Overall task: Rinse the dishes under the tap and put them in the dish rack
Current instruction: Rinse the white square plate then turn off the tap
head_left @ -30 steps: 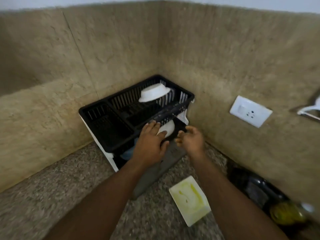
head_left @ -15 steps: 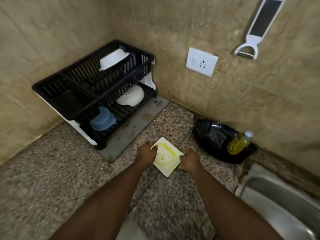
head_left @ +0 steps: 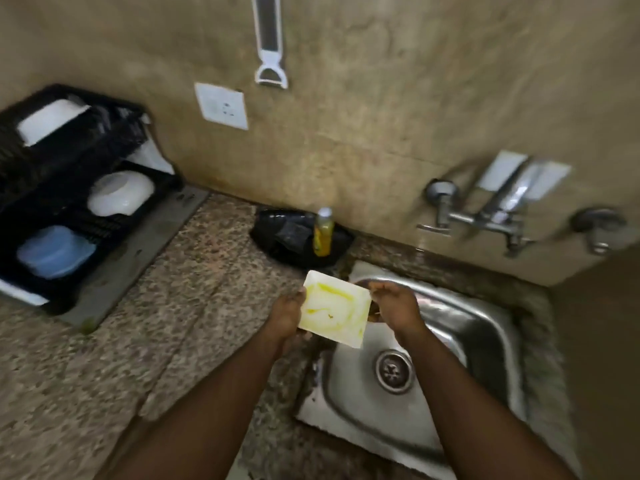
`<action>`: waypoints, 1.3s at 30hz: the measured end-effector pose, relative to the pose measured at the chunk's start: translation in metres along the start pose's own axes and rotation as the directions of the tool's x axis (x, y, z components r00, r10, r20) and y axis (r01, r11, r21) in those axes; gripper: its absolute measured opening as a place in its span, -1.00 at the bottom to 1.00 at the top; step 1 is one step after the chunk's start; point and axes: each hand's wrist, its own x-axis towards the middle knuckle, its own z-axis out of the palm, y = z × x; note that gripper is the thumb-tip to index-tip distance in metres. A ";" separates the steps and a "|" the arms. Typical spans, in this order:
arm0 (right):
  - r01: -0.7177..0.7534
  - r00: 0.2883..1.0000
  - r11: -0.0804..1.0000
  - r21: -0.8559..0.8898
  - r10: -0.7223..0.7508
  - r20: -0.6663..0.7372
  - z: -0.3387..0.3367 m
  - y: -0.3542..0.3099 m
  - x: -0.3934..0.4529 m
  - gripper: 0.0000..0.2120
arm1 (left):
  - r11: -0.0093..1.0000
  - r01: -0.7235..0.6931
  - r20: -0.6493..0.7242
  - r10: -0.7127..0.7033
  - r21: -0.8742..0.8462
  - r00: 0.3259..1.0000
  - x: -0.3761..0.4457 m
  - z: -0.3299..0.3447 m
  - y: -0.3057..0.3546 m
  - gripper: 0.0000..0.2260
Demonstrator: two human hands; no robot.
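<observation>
A: How many dishes do you count?

B: Four. One square white plate smeared with yellow, held over the left rim of the steel sink, and three pieces in the black dish rack at the counter's far left corner.

A: Which three?

B: One white bowl upside down on the upper tier, a second white bowl upside down on the lower tier, and one blue dish beside it, toward the front. The rack is blurred, so the blue one may be a bowl or a lid.

A: And the hands?

B: Two, both on the plate. The left hand grips its left edge, thumb on top; the right hand pinches its right edge. The plate is tilted, soiled face up.

A: Anything else around?

B: One tap on the wall above the sink's far edge, with no water visibly running. One bottle of yellow liquid stands in front of a black bag at the counter's back edge. One wall socket and one white peeler hang higher up.
</observation>
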 end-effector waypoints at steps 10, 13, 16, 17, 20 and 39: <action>0.221 0.679 0.947 -0.235 -0.322 -0.660 -0.176 -0.057 0.007 -0.38 | 0.993 -0.064 0.077 0.072 -0.099 0.994 -0.056 0.146 0.030 -0.70; 0.268 0.675 0.906 -0.328 -0.420 -0.607 -0.196 -0.064 0.018 -0.50 | 0.991 -0.116 0.086 0.121 -0.065 0.989 -0.063 0.164 0.037 -0.70; 0.288 0.725 0.936 -0.203 -0.352 -0.592 -0.208 -0.060 0.024 -0.54 | 0.986 -0.152 0.115 0.159 -0.075 0.980 -0.070 0.178 0.039 -0.67; 0.295 0.768 0.953 -0.075 -0.283 -0.574 -0.207 -0.059 0.024 -0.57 | 0.986 -0.153 0.116 0.161 -0.070 0.980 -0.070 0.180 0.040 -0.67; 0.278 0.872 0.908 0.314 -0.101 -0.479 -0.204 -0.062 0.016 -0.63 | 0.985 -0.160 0.109 0.165 -0.061 0.980 -0.071 0.187 0.038 -0.66; 0.044 0.940 0.994 0.102 -0.007 -0.340 -0.129 -0.017 -0.002 -0.66 | 0.868 -0.461 0.007 0.468 0.183 0.884 -0.072 0.179 0.041 -0.64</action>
